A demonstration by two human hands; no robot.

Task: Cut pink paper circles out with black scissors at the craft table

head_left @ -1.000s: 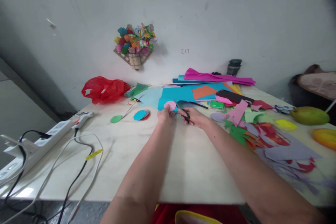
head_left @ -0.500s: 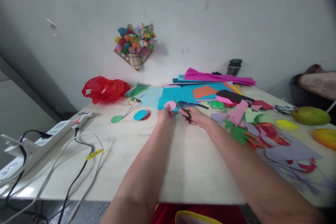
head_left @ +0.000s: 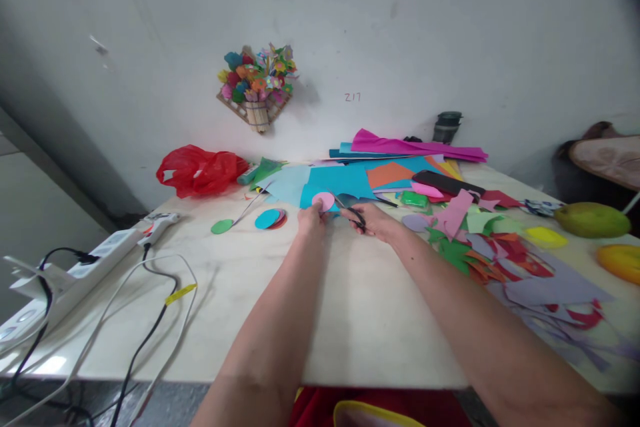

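A flat pink paper circle (head_left: 327,200) is pinched at its six o'clock edge by the left hand (head_left: 311,215). Blue paper (head_left: 343,180) shows behind it and spreads toward twelve o'clock. At the circle's four o'clock, dark-handled scissors (head_left: 357,216) sit in the right hand (head_left: 374,221), tilted, blades toward ten o'clock; their opening is unclear.

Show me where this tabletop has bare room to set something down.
Bare table shows between the left forearm and right forearm, and between the left forearm and the yellow tag. Paper scraps crowd the right; coloured sheets, the back.
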